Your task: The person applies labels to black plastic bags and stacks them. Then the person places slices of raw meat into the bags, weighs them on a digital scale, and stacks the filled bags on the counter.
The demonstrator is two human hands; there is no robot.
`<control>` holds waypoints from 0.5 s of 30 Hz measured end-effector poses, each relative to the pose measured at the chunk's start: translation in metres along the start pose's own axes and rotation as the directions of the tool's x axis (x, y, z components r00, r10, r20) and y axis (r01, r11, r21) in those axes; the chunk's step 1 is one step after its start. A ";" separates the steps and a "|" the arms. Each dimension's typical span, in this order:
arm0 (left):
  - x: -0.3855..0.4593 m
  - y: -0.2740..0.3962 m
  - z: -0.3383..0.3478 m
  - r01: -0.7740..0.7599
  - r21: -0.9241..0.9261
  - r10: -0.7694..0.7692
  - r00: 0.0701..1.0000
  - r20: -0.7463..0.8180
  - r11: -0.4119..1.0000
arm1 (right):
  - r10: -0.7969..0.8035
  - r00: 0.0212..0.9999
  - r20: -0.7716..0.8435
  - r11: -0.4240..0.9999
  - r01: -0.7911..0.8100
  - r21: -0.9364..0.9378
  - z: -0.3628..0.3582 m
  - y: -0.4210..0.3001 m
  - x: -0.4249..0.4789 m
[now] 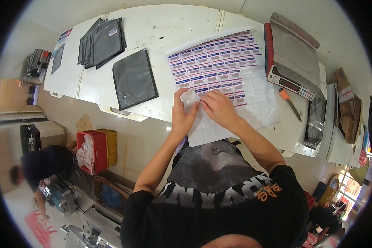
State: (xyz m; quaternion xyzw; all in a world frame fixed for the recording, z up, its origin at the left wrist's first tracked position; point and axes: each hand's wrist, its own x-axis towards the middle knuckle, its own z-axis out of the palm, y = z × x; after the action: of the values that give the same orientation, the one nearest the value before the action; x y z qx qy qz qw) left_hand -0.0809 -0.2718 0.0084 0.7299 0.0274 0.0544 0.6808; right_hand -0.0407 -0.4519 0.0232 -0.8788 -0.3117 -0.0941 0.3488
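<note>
A large sheet of sticker labels (218, 66) with printed writing lies before me, several rows peeled down to the bare white backing (257, 105). My right hand (221, 108) is over its lower part, thumb and forefinger pinched on what looks like a label's edge, mostly hidden by the fingers. My left hand (183, 116) rests at the sheet's left side, forefinger raised and spread from the thumb. Its thumb tip meets the right fingertips. To the left lies a single dark plastic bag (135, 79), flat and unlabelled on its upper face.
A stack of dark bags (104, 43), the top one labelled, lies at the white table's (148, 31) far left. On the right are a digital scale (293, 59), an orange-handled knife (290, 104) and black plastic packaging (315, 121). Behind me, a person (48, 167) bends near red and yellow crates (100, 148).
</note>
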 end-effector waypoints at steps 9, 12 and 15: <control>-0.003 0.009 0.005 -0.192 0.334 0.198 0.980 0.015 0.923 | -0.019 0.994 0.106 1.000 0.020 -0.017 -0.012 0.000 0.008; -0.001 0.008 0.006 -0.264 0.357 0.270 0.962 0.034 0.896 | -0.047 0.989 0.137 0.998 0.051 -0.023 -0.015 0.002 0.011; 0.001 0.006 0.008 -0.305 0.353 0.313 0.949 0.037 0.885 | -0.048 0.991 0.127 0.999 0.046 0.018 -0.015 0.007 0.014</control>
State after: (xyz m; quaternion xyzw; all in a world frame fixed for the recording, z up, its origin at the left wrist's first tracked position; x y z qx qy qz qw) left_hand -0.0792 -0.2798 0.0143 0.8349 -0.0727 0.1638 0.5204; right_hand -0.0243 -0.4591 0.0353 -0.8728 -0.3547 -0.0438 0.3325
